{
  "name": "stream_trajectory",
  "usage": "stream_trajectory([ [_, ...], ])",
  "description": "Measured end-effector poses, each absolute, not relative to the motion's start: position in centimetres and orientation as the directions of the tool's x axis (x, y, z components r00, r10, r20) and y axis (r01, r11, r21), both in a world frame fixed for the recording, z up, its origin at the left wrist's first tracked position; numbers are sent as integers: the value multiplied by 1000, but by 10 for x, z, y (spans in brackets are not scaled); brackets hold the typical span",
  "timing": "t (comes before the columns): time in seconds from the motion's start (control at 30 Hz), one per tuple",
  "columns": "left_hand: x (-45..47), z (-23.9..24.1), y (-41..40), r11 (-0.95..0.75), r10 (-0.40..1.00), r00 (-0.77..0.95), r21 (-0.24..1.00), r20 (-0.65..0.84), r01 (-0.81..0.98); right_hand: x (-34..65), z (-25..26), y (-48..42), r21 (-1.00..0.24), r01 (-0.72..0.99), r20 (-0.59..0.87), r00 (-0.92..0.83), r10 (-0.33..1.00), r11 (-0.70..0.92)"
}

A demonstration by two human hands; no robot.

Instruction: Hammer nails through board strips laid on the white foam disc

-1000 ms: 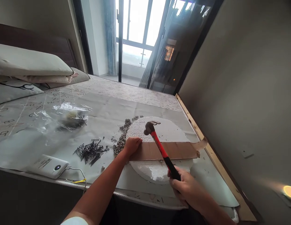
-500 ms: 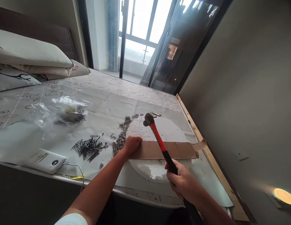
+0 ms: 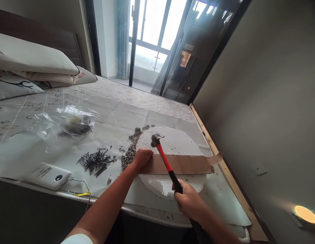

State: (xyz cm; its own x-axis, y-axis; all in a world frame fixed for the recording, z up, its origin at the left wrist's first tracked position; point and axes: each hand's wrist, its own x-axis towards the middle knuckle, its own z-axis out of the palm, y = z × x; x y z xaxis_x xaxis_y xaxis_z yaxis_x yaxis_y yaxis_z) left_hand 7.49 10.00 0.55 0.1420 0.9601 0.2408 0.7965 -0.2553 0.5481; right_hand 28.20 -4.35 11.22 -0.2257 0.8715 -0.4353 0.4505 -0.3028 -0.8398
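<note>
Currently gripping a red-and-black-handled claw hammer (image 3: 164, 157) in a tightly wrapped right hand (image 3: 186, 200), slanted over a flat brown cardboard strip (image 3: 190, 164) lying across a round white board (image 3: 181, 139) on a grey-sheeted bed (image 3: 114, 118), and resting the left hand (image 3: 143, 158), pinch indiscernible, at the strip's left end.

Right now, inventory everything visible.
Mattress: one, pale, centre
Sheet: one, grey, on mattress
Disc: one, white, on sheet
Cardboard: one, brown, across disc
Stones: many, grey, left of disc
Hammer: one, red-black, right hand
Nails: many, dark, left of stones
Bag: one, clear, beyond nails
Powerbank: one, white, left
Cable: one, white, at powerbank
Pillows: several, pale, left
Headboard: one, brown, behind pillows
Plank: one, tan, right
Window: one, bright, back
Curtains: some, blue, by window
Lamp: one, yellow, right
Left hand: one, on cardboard
Right hand: one, on hammer
</note>
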Motion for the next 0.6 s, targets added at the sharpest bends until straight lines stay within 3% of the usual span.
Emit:
stream_trajectory([
  [0.17,75,4,98,-256,962,142,593,233,763,285,103,-44,-845,462,-405,-223,887,-269],
  [0.33,71,4,98,-257,965,124,737,231,625,289,122,-46,-874,429,-356,-249,901,-227],
  [0.5,62,0,102,-233,972,38,935,231,267,289,124,-47,-886,415,-328,-244,912,-208],
  [0.6,58,-2,106,-205,977,-46,978,206,33,286,108,-43,-858,440,-394,-234,889,-265],
])
